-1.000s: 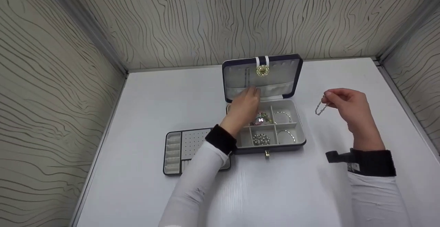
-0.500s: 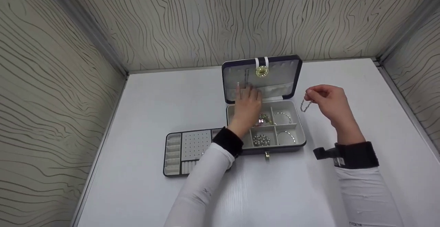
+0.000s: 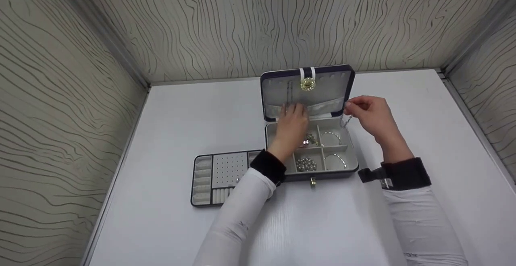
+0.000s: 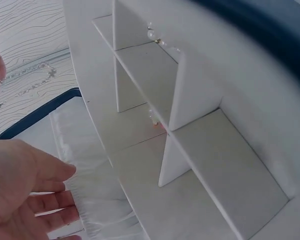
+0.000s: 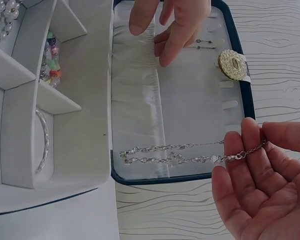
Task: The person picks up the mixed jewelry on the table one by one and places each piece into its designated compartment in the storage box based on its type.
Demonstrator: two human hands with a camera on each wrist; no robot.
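A navy jewelry box (image 3: 322,174) stands with its lid raised. My left hand (image 3: 292,127) reaches over the compartments to the pleated white pocket (image 5: 135,95) on the lid's inside. Its fingers hook over the pocket's rim in the right wrist view and draw it away from the lid. At the lid's right edge, my right hand (image 3: 375,117) pinches the end of a silver bracelet (image 5: 176,160) with clear beads. The bracelet hangs in a loop, overlapping the pocket in the right wrist view. A thin chain (image 3: 289,90) hangs inside the lid.
Box compartments hold hoop bangles (image 3: 338,159), pearl-like beads (image 3: 306,164) and colorful beads (image 5: 52,57). A round gold ornament (image 3: 308,84) hangs on the lid's strap. Left of the box, partly under my left sleeve, lies a sectioned tray (image 3: 229,171). Wood-patterned panels (image 3: 242,24) enclose the white table (image 3: 173,117).
My right hand has moved left with the bracelet, from beside the box to the lid's edge. My left fingers have settled on the pocket, whose rim now slants down toward them.
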